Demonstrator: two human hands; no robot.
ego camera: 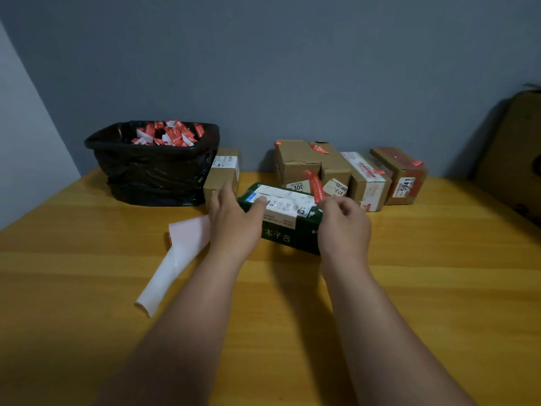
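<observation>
On the table (424, 288), left hand (234, 222) grips green box (288, 237); right hand (344, 227) pinches red tape (315, 187)

On my feed I count two hands, the left hand (234, 218) and the right hand (344, 227), on one table (409, 288). There is one black bin (152, 174), its red scraps (168, 134) too many to count. One green box (288, 230), one red strip (314, 184) raised at it, one white paper sheet (178, 259). Four brown boxes stand behind: plain box (221, 174), crumpled box (298, 162), white-taped box (367, 183), 5041 box (405, 177). One large carton (512, 153) is at the right edge.
</observation>
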